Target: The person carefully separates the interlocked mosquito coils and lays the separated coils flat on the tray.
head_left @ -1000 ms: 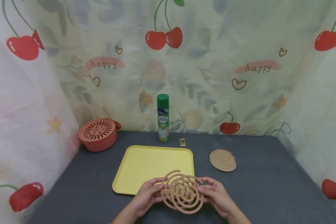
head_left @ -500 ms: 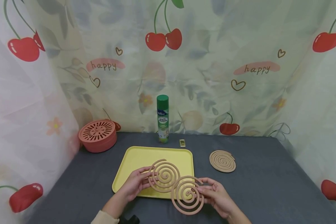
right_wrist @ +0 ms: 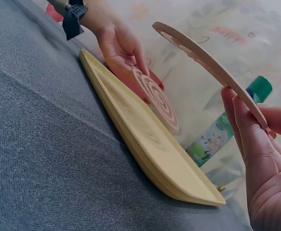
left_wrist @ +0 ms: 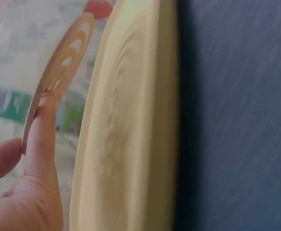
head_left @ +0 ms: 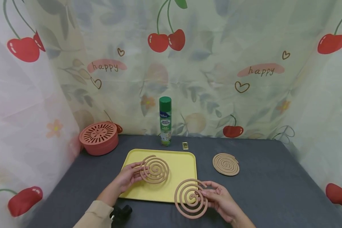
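The two coils are already apart. The left hand (head_left: 128, 175) pinches one coil (head_left: 155, 169) just above the tray (head_left: 185, 161), not yet laid down. The right hand (head_left: 220, 199) grips the other coil (head_left: 190, 199) at the tray's near edge.

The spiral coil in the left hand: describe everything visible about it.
The coil in the left hand is a flat, light brown spiral of one thin band wound round several times with open gaps between the turns, its outer end free at the top. It looks rigid and matte, like pressed material. The left hand pinches its left edge with fingertips and thumb, holding it tilted above the yellow tray; whether it touches the tray cannot be told. It is apart from the coil in the right hand.
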Tool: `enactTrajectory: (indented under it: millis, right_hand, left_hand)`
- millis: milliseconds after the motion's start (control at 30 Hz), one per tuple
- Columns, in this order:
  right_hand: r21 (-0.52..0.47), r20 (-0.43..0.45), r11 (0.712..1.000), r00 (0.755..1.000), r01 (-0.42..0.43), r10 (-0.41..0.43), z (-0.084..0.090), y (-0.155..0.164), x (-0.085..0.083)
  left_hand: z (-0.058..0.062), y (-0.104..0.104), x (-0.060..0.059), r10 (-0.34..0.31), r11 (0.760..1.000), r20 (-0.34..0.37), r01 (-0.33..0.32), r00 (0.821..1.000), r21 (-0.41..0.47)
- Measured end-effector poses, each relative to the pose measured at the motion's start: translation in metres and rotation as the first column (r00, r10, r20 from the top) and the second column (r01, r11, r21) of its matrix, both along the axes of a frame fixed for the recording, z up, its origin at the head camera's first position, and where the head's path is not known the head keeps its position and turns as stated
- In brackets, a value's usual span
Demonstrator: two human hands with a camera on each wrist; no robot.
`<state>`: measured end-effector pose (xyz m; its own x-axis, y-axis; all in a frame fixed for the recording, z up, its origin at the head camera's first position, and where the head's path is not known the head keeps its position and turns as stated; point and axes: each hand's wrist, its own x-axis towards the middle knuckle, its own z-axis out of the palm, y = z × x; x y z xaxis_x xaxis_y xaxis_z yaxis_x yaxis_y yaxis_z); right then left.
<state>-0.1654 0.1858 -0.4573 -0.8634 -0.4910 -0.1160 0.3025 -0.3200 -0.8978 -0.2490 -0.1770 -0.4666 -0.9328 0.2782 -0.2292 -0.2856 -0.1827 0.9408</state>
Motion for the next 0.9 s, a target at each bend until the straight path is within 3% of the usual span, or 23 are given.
enactTrajectory:
  millis: [267, 667, 900]
  right_hand:
    - [-0.011, 0.021, 1.000, 1.000, -0.017, 0.017, -0.001, 0.000, 0.000]
    - [-0.004, 0.037, 1.000, 0.999, -0.008, 0.008, -0.002, 0.000, 0.000]
    - [0.000, 0.037, 1.000, 0.999, -0.012, 0.012, -0.003, 0.000, -0.001]
  left_hand:
    - [0.001, -0.023, -0.017, 0.112, 0.994, 0.030, -0.112, 0.993, -0.004]
    - [-0.004, -0.040, -0.030, 0.137, 0.990, 0.052, -0.139, 0.989, 0.025]
    - [-0.005, -0.041, -0.031, 0.174, 0.985, 0.078, -0.174, 0.982, 0.001]
